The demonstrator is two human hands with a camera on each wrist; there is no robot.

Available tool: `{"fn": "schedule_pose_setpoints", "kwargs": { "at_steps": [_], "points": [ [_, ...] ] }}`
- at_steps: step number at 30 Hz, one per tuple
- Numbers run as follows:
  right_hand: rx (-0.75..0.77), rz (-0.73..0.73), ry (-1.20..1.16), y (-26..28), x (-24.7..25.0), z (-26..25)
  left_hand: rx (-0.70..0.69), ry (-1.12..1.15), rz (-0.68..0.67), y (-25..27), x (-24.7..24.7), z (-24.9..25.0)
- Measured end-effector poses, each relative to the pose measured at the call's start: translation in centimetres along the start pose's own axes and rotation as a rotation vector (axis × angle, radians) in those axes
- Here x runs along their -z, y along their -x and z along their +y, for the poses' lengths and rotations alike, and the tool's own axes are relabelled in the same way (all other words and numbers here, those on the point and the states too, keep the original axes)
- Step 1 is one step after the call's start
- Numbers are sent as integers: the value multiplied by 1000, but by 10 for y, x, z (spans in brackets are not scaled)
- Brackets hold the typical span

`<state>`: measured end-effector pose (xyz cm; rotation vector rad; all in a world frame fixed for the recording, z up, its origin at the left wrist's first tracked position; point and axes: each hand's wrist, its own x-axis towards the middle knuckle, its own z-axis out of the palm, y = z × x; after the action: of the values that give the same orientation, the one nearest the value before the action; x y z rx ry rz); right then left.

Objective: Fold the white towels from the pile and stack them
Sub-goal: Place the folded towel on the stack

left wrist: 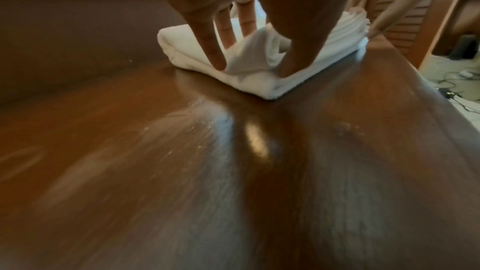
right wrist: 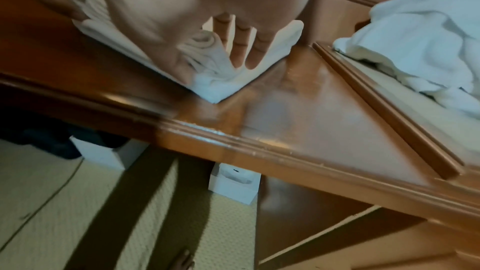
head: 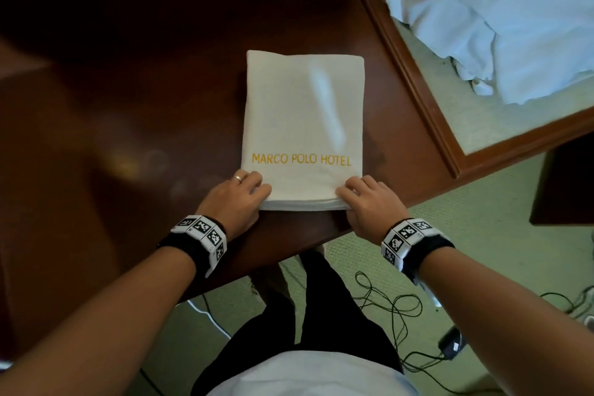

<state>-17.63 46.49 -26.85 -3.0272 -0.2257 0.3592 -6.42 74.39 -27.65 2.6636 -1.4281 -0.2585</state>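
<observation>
A folded white towel [head: 302, 112] lettered "MARCO POLO HOTEL" lies flat on the dark wooden table [head: 128, 106], its layered edge toward me. My left hand [head: 247, 193] holds its near left corner. In the left wrist view, that left hand [left wrist: 252, 67] pinches the bunched corner of the towel [left wrist: 259, 87] between fingers and thumb. My right hand [head: 360, 196] holds the near right corner. In the right wrist view, this right hand [right wrist: 215, 67] has its thumb on the near edge and its fingers on the side of the towel [right wrist: 215, 89]. The pile of unfolded white towels [head: 514, 26] lies at the far right.
The pile sits in a recessed area with a raised wooden frame [head: 414, 87] to the right of the towel. The table's front edge [right wrist: 285, 151] runs just behind my hands. Black cables [head: 392, 305] lie on the green carpet below, and white boxes [right wrist: 233, 186] stand under the table.
</observation>
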Motion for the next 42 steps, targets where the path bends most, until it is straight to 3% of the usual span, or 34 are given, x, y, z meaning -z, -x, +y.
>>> {"fn": "schedule_pose_setpoints", "kwargs": {
  "at_steps": [4,9,13,15,21,24,28,32,34,36,38,42],
  "points": [
    [-45,58,5,3,-2,1,-11,-14,62,6,1,5],
    [-92,-26,51,15,-4,-10,42,54,-62,16,-4,11],
    [-148,264,-60,-12,18,-12,129,88,190,-13,12,10],
    [-161,358,-91,-35,20,-17,170,61,226,-34,13,6],
    [-260,-76,-74,-55,-15,-1,293,48,-170,-51,-14,-7],
    [-315,-74,-65,-37,-18,26,295,-6,-206,-48,-9,-20],
    [-320,7,-53,-60,18,50,408,-2,-85,-79,23,-51],
    [-194,155,-64,-129,46,48,252,-62,-65,-140,40,-58],
    [-121,121,-42,-154,45,43,190,-94,-113,-159,34,-54],
    [-112,31,-6,-162,31,53,233,-99,-165,-161,19,-60],
    [-189,-58,-26,-155,18,73,319,-71,-199,-152,9,-72],
    [-296,-71,-75,-142,16,81,447,-4,-214,-133,10,-74]
  ]
}}
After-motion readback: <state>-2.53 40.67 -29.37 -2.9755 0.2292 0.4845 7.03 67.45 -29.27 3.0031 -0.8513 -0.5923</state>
